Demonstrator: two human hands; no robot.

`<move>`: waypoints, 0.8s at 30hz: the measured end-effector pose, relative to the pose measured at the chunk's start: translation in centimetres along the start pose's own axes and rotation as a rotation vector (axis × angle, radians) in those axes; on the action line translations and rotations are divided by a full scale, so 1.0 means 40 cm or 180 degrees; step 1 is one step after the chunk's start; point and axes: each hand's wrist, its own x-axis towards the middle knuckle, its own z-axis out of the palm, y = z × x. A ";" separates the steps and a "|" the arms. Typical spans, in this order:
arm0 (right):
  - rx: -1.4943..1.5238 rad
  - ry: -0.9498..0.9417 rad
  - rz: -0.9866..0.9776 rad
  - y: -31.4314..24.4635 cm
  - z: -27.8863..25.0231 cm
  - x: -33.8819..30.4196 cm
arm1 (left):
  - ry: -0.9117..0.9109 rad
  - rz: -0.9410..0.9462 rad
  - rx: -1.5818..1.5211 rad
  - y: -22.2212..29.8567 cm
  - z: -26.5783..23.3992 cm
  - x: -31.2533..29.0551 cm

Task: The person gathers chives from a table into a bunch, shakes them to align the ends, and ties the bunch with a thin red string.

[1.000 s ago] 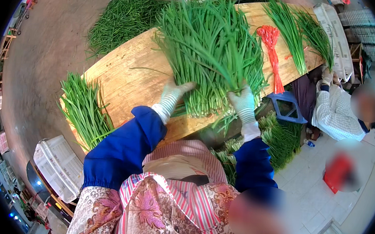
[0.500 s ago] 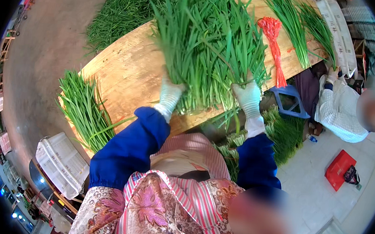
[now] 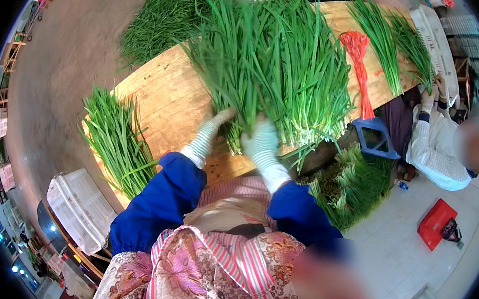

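Note:
A large heap of garlic chives point(image 3: 306, 82) lies across the wooden table point(image 3: 165, 87), leaves pointing away and pale cut ends toward me. My left hand point(image 3: 209, 135), in a striped knit glove, closes against the stems at the heap's left side. My right hand point(image 3: 262, 144), gloved alike, grips stems near their lower ends, slightly blurred. A few stems show between the two hands. A smaller bunch of garlic chives point(image 3: 119, 143) rests on the table's left end. To the right of the heap lies a bundle of red plastic ties point(image 3: 358, 69).
More chives point(image 3: 162, 25) are piled on the floor beyond the table, and others point(image 3: 354, 186) stand below its near edge. A blue stool point(image 3: 376, 136) is at right, near a co-worker point(image 3: 439, 148) handling chives. A white crate point(image 3: 80, 210) stands lower left.
My right hand has moved left from the heap's right side into its left part, close to my left hand. The view has shifted slightly.

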 end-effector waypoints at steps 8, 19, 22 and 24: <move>-0.0428 0.0196 -0.1703 -0.093 0.087 -0.082 | 0.1237 0.0619 0.0126 -0.071 -0.046 -0.107; 0.0426 0.1105 -0.0206 -0.014 -0.046 0.070 | 0.1206 0.0251 0.0944 0.022 -0.152 -0.095; 0.0264 0.0059 -0.0387 -0.134 -0.026 0.052 | 0.1091 0.0573 0.0751 0.035 -0.166 -0.077; 0.0177 0.0057 -0.0890 -0.206 0.083 0.034 | 0.1136 0.0661 0.0795 0.030 -0.150 -0.072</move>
